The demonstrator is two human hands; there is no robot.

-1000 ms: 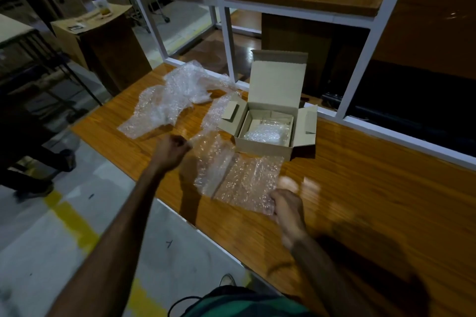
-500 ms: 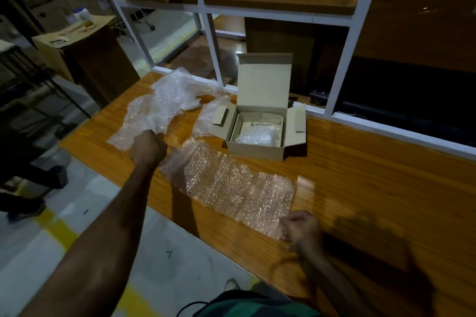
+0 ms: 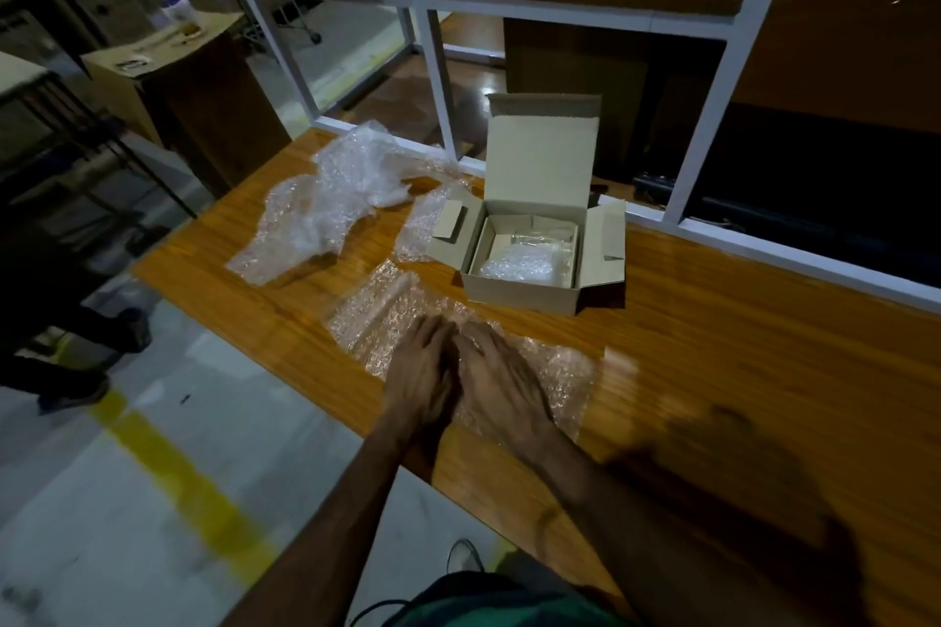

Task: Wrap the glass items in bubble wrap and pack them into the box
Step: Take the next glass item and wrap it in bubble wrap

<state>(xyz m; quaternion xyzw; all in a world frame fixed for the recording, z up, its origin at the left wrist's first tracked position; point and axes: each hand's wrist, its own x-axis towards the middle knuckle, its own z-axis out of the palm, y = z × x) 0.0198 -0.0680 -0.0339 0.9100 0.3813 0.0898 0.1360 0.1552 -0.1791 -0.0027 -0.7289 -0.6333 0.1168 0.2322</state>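
Observation:
A sheet of bubble wrap [image 3: 560,374] lies flat on the wooden table [image 3: 738,346], just in front of the box. My left hand [image 3: 422,379] and my right hand [image 3: 501,384] rest side by side on the sheet, palms down, fingers straight. The open cardboard box [image 3: 529,293] stands behind them with its lid up and side flaps out. A bundle wrapped in bubble wrap [image 3: 517,265] lies inside it. No bare glass item shows.
A crumpled heap of bubble wrap [image 3: 331,204] lies at the table's far left, and a smaller piece [image 3: 422,229] pokes out beside the box. A white frame [image 3: 713,117] lines the table's far edge. A person's legs [image 3: 76,346] stand on the floor at left.
Both hands let go of the sheet's two ends and came together on its middle, fingers flattened. The sheet now lies spread on the table.

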